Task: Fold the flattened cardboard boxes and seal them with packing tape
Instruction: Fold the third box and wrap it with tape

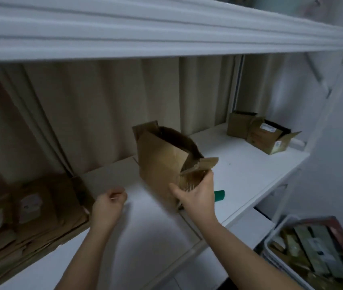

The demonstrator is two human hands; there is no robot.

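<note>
Gripping a half-erected cardboard box (162, 162) near its lower corner, the right hand (195, 195) is holding it upright on the white bench (239, 170), fingers wrapped round a loose flap. The left hand (109, 203) is hovering just beside it, well clear of the box, fingers curled loosely; something thin may be pinched there, but I cannot tell. A stack of flattened boxes (30, 216) is lying at far left. A green roll (219, 195) is sitting behind the right wrist. Judging risk: with only one hand steadying it, the box is liable to skew or collapse, and its open flaps are looking creased.
</note>
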